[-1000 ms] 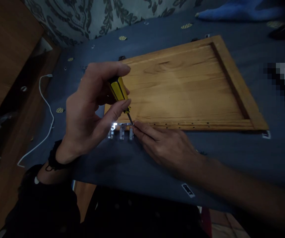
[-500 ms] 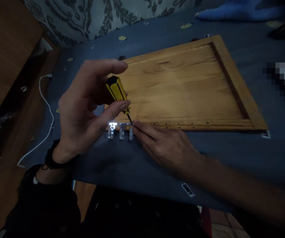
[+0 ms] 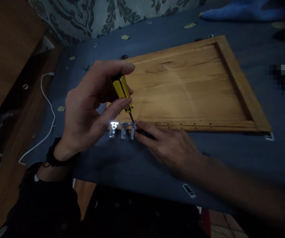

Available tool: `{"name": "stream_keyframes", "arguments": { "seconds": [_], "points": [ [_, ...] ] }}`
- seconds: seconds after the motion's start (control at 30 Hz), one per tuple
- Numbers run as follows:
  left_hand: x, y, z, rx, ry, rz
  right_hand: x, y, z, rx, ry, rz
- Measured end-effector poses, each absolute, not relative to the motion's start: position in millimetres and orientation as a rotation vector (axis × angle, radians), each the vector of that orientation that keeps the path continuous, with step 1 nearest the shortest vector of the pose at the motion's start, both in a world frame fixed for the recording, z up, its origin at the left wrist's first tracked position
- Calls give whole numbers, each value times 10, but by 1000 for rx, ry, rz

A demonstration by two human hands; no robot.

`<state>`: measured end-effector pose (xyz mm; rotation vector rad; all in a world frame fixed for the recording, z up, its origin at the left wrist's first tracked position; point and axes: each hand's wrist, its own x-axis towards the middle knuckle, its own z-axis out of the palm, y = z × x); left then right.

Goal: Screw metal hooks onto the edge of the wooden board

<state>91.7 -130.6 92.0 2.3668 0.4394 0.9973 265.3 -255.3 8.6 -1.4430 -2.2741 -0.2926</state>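
My left hand (image 3: 82, 105) grips a small screwdriver (image 3: 121, 90) by its yellow and black handle, between thumb and fingers. The shaft slants down to the right end of a shiny metal rail with hooks (image 3: 123, 130), where the tip meets it. That rail lies along the near edge of a framed wooden panel (image 3: 182, 86), with its hooks hanging over the edge. My right hand (image 3: 167, 143) reaches in from the right, fingertips closed about the rail's right end and the panel edge. The screw head under the tip is too small to make out.
A row of small dark holes runs along the panel's near rail. Beneath is a dark blue patterned cloth (image 3: 112, 162). A white cable (image 3: 51, 109) lies at the left, and a blue cloth item (image 3: 241, 12) lies at the back right.
The view has shifted slightly. My left hand and the screwdriver stay over the rail's right end. My right fingers have spread a little, showing a dark gap between them and more of the right hook.
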Motion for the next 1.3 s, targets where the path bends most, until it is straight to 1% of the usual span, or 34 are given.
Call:
{"name": "stream_keyframes", "arguments": {
  "seconds": [0.13, 0.33, 0.57, 0.73, 0.8, 0.87, 0.93, 1.0, 1.17, 1.3],
  "points": [
    [916, -1281, 915, 2355, 398, 937, 2659, -2557, 76, -1439, -2275, -290],
    [939, -1265, 883, 2464, 366, 1169, 2652, -2558, 76, -1497, -2333, -272],
    [929, -1323, 933, 2400, 423, 1136, 2657, -2558, 87, -1501, -2334, -314],
    [885, -1186, 996, 2455, 495, 1298, 2671, -2571, 56, -1525, -2369, -293],
    [865, -1141, 1036, 2547, 419, 1353, 2671, -2571, 47, -1524, -2375, -278],
    [855, -1151, 1060, 2599, 399, 1337, 2666, -2569, 48, -1524, -2356, -278],
    [853, -1212, 1052, 2524, 555, 1232, 2660, -2566, 55, -1522, -2339, -279],
    [853, -1281, 1008, 2434, 567, 1146, 2658, -2566, 62, -1513, -2341, -283],
    [885, -1293, 902, 2385, 447, 1042, 2664, -2567, 48, -1474, -2309, -296],
    [968, -1218, 1000, 2482, 367, 1100, 2663, -2563, 53, -1502, -2326, -175]
  ]
}}
